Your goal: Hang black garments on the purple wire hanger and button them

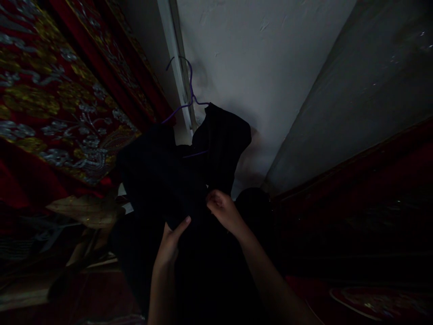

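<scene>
A dark, nearly black garment (158, 171), which looks like a shirt, hangs on a purple wire hanger (191, 83). Its neck opening and shoulders show, but most of its folds are lost in shadow. My left hand (170, 243) grips the garment low on its left side, with the thumb in front and the fingers hidden behind the cloth. At the garment's front, right of the thumb, my right hand (222, 210) is closed with curled fingers against the fabric. What exactly lies between those fingertips is too dark to see, though cloth surrounds them.
Red cloth with gold and silver embroidery (61, 90) hangs at the left. Behind the hanger is a pale wall (264, 58) with a narrow vertical strip (179, 76). Wooden pieces (91, 212) stand at lower left. More red cloth (382, 167) is at the right.
</scene>
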